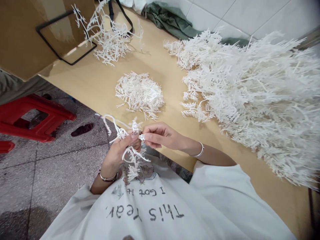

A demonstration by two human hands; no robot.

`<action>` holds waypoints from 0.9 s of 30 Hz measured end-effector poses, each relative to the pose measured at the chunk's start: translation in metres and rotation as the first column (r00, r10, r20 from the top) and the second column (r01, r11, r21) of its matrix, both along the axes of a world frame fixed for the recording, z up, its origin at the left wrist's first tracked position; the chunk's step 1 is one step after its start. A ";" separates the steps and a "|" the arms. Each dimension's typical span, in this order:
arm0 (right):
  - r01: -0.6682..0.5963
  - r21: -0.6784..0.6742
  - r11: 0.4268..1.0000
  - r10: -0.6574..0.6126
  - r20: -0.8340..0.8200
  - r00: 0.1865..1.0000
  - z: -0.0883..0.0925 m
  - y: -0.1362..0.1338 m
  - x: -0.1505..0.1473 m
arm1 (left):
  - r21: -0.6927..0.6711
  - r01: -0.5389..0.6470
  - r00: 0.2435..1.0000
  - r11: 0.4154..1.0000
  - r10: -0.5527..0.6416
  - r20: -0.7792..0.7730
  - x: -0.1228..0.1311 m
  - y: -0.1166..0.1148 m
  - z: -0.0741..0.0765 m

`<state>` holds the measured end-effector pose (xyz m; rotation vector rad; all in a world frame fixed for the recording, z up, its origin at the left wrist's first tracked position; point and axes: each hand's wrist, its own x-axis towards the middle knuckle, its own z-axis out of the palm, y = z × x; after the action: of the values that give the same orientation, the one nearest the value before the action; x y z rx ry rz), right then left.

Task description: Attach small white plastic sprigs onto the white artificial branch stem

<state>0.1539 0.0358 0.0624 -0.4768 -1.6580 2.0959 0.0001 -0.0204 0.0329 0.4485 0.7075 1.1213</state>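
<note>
My left hand (122, 146) is closed around a bunch of white branching plastic sprigs (133, 155), whose bare stems and feathery ends stick out above and below the fingers. Thumb and fingers of my right hand (161, 135) pinch a small white tip at the bunch's right side, close against the left fingertips. Both hands are held in front of my shirt at the table's near edge. Just beyond them, a low pile of short white sprig pieces (140, 93) lies on the table (172, 100). Where the right fingers grip, the exact joint is hard to make out.
A large heap of white sprigs (250, 90) covers the table's right side. Bare branching stems (112, 41) lie at the back left, by a black wire frame (66, 61) and a cardboard box (32, 33). Dark green cloth (170, 20) lies along the tiled wall. A red stool (37, 115) stands left.
</note>
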 end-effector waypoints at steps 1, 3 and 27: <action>-0.007 -0.041 0.999 0.006 -0.023 1.000 -0.001 -0.001 0.000 | -0.007 0.001 1.000 1.000 -0.001 0.029 0.002 0.000 0.002; -0.001 -0.109 0.994 -0.008 -0.083 0.997 -0.004 -0.003 0.000 | -0.011 0.028 0.996 1.000 -0.028 0.079 0.004 0.001 0.005; 0.189 0.980 0.065 -0.832 -0.051 0.552 -0.025 0.070 0.025 | 0.207 0.129 0.988 0.970 -0.110 -0.104 -0.008 -0.011 -0.008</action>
<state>0.1784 0.1062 0.0377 -1.1227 -2.1301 0.1012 -0.0083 -0.0310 0.0251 0.7202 0.6341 1.0716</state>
